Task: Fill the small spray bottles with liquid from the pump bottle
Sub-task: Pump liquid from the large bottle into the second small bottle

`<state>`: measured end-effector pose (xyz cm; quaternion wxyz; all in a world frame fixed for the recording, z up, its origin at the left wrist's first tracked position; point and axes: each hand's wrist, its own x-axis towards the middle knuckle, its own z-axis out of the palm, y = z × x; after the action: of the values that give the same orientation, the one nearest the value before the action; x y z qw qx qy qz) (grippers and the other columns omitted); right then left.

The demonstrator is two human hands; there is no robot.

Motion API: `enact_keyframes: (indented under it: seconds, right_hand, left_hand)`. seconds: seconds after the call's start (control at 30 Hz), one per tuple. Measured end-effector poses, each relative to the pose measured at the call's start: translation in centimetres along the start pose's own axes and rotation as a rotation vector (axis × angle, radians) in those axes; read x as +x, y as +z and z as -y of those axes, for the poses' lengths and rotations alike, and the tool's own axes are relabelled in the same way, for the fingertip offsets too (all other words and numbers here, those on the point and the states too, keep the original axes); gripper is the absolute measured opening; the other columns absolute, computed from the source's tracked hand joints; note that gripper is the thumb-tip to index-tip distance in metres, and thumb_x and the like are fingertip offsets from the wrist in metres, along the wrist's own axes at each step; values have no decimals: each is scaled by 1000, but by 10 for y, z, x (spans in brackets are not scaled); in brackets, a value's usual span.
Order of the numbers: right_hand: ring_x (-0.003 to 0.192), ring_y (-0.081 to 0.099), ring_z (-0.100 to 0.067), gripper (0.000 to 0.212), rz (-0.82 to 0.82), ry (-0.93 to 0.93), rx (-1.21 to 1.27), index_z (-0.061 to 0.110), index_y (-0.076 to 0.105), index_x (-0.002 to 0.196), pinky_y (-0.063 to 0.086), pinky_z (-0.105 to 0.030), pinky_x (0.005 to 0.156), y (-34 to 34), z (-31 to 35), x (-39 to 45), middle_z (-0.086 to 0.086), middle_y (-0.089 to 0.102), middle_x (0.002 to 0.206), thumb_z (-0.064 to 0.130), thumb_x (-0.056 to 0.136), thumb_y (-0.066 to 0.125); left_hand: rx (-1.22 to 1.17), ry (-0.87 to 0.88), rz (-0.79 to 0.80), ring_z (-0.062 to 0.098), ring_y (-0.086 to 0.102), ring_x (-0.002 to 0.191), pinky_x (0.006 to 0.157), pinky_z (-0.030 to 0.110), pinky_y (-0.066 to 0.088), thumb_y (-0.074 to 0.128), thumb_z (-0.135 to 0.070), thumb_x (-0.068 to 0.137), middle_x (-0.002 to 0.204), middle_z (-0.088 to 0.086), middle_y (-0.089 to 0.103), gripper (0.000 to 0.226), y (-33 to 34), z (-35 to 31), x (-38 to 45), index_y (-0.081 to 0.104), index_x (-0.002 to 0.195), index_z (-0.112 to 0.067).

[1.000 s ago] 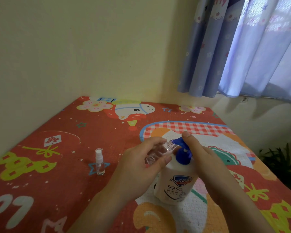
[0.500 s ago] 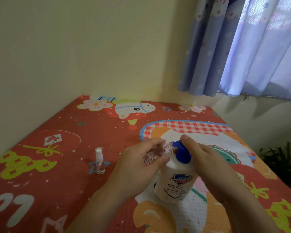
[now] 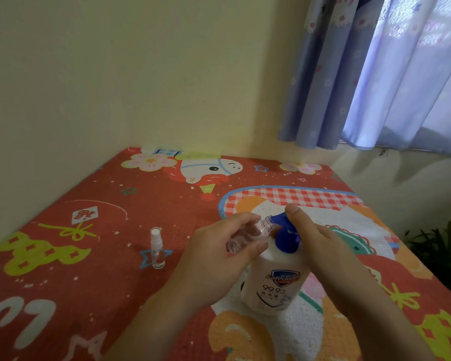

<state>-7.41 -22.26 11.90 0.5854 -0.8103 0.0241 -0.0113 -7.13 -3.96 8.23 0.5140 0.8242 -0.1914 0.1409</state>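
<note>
A white pump bottle with a blue pump head stands on the patterned mat. My left hand grips a small clear uncapped bottle, tilted, with its open neck right at the pump's nozzle. My right hand lies over the pump head, its fingers pressing on top. A second small spray bottle, with a white sprayer and clear cap, stands upright on the mat to the left, apart from both hands.
The red cartoon-print mat covers the surface, with a cream wall along its left and far edges. Blue curtains hang at the upper right. A dark plant sits beyond the mat's right edge.
The pump head has gone down slightly under my right hand. My left hand keeps the small bottle at the nozzle. The standing spray bottle has not moved.
</note>
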Motion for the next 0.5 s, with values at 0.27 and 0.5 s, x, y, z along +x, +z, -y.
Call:
enact_keyframes:
  seconds: [0.27,0.5]
  right_hand:
    - [73,71,-9,52,-15,41,50,39,76,64,47,-28,66,4,4,-1,14,74,67,72,82,40]
    - [60,69,-3,57,-19,45,48,25,74,67,46,-26,62,3,5,0,14,73,63,68,85,42]
  left_hand:
    - [-24,12,-19,-2,66,103,89,29,56,70,-39,89,108,-21,70,36,3,-1,-1,64,125,-34]
    - [-34,10,-23,-2,65,106,90,31,56,68,-43,88,110,-22,69,37,3,-2,-1,63,125,-35]
